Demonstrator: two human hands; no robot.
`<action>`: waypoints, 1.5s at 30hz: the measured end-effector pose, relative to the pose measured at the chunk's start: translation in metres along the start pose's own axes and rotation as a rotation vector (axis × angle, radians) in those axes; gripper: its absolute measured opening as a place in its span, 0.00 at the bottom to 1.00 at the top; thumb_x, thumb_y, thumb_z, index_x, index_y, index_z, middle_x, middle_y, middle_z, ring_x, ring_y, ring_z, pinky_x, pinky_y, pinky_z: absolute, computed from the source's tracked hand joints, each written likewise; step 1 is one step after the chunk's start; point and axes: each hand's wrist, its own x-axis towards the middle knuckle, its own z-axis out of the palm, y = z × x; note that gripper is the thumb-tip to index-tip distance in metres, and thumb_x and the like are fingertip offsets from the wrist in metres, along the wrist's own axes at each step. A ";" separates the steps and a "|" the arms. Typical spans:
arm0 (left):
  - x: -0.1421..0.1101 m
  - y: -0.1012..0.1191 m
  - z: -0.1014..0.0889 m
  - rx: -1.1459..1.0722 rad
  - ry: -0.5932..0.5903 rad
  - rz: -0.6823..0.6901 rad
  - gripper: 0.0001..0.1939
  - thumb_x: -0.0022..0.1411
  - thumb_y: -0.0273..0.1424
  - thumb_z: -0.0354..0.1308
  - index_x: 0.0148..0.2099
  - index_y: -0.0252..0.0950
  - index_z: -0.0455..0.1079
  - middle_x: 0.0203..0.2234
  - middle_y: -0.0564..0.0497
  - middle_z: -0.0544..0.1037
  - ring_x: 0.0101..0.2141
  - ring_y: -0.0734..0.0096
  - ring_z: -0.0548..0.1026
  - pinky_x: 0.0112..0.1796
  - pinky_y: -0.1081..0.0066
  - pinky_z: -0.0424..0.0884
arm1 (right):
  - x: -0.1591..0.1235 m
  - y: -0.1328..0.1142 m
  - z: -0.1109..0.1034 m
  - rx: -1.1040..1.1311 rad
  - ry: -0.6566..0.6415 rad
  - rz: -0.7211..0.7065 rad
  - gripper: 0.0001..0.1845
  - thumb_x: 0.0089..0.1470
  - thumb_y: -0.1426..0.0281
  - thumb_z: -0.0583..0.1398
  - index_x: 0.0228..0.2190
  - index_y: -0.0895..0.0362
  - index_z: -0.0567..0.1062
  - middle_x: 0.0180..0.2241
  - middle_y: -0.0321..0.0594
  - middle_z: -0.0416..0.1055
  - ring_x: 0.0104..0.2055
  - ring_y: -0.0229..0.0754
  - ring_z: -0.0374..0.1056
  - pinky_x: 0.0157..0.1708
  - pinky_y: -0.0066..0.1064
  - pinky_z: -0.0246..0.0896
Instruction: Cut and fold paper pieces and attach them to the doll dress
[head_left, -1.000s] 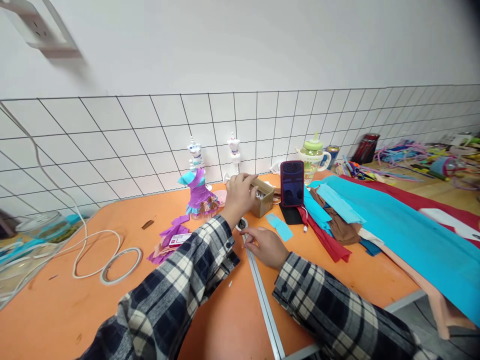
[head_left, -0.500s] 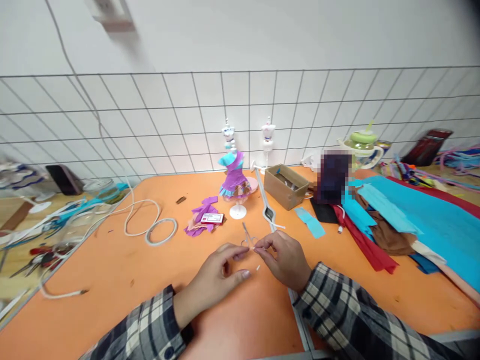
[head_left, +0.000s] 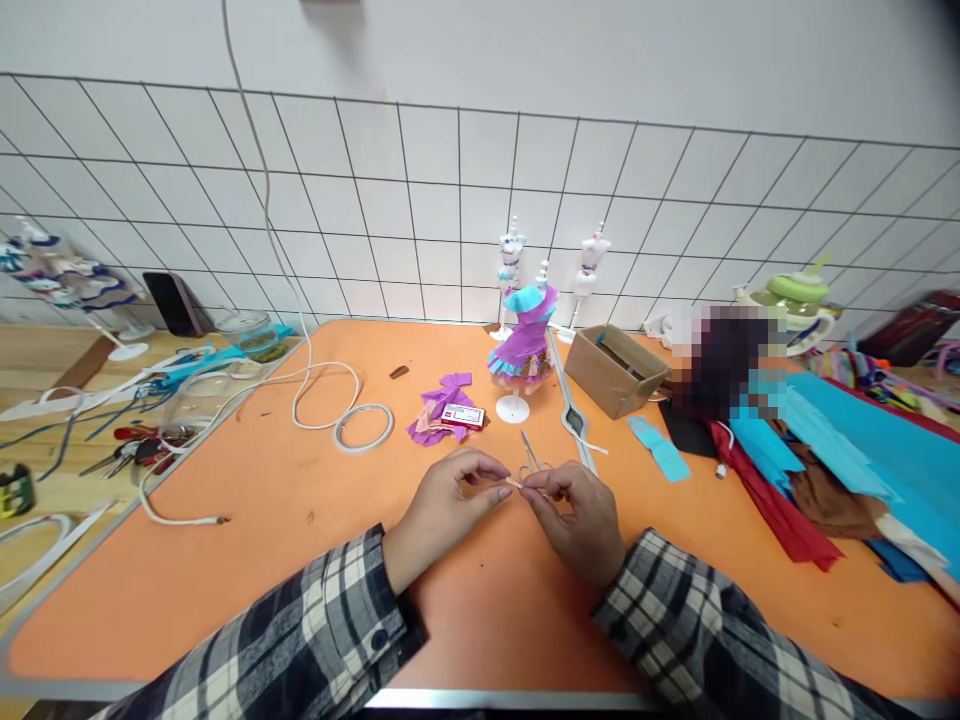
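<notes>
My left hand (head_left: pixel 461 508) and my right hand (head_left: pixel 574 515) meet over the middle of the table, fingertips pinched. Between them is a small thin white piece (head_left: pixel 514 483), too small to make out in detail; each hand seems to have one end. Just beyond the fingers lies a pair of scissors (head_left: pixel 531 455), its handles partly hidden by the right hand. Farther back stands a mini dress form (head_left: pixel 525 335) on a white stand, wearing a purple and blue dress with a ruffled hem.
Purple scraps (head_left: pixel 431 420) lie under a small red and white box (head_left: pixel 463 416). A tape roll (head_left: pixel 364 428) and white cable are at left. On the right are a cardboard box (head_left: pixel 616 370), a blue strip (head_left: pixel 660 448) and piled fabric (head_left: pixel 840 490). Bare dress forms (head_left: pixel 589 265) stand behind.
My left hand has drawn back from the cardboard box to meet my right hand. The small white bit on the table has gone from its spot. My view has turned left.
</notes>
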 end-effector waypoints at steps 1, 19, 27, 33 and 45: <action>0.000 0.001 0.000 -0.006 0.005 -0.001 0.05 0.57 0.30 0.63 0.36 0.35 0.75 0.34 0.47 0.79 0.37 0.66 0.76 0.41 0.68 0.70 | 0.000 0.000 0.000 0.004 -0.004 0.006 0.10 0.56 0.72 0.62 0.30 0.52 0.63 0.27 0.32 0.76 0.28 0.38 0.69 0.29 0.30 0.61; -0.003 0.003 0.006 0.049 -0.110 -0.034 0.04 0.57 0.27 0.58 0.34 0.35 0.75 0.31 0.48 0.79 0.34 0.67 0.76 0.40 0.68 0.70 | 0.002 0.002 -0.011 0.005 -0.204 0.166 0.05 0.51 0.74 0.61 0.30 0.54 0.69 0.28 0.35 0.71 0.31 0.40 0.64 0.30 0.31 0.56; 0.000 -0.006 0.007 0.116 -0.111 -0.022 0.11 0.53 0.21 0.53 0.37 0.35 0.74 0.29 0.51 0.77 0.32 0.69 0.74 0.37 0.70 0.69 | 0.007 0.003 -0.012 0.478 -0.311 0.564 0.06 0.48 0.72 0.59 0.31 0.54 0.67 0.23 0.30 0.65 0.26 0.36 0.61 0.29 0.29 0.56; 0.000 -0.003 0.008 0.068 -0.143 -0.152 0.09 0.57 0.34 0.59 0.36 0.33 0.76 0.26 0.50 0.76 0.27 0.71 0.70 0.30 0.72 0.65 | 0.008 0.011 -0.010 0.661 -0.188 0.766 0.10 0.48 0.65 0.61 0.32 0.54 0.65 0.22 0.31 0.67 0.25 0.37 0.63 0.25 0.28 0.55; 0.000 -0.002 0.015 0.037 -0.203 -0.118 0.12 0.62 0.37 0.57 0.31 0.34 0.74 0.26 0.51 0.76 0.28 0.72 0.71 0.31 0.74 0.66 | 0.005 0.013 -0.012 0.510 -0.348 0.550 0.07 0.56 0.69 0.57 0.38 0.56 0.71 0.25 0.34 0.74 0.28 0.37 0.70 0.28 0.28 0.63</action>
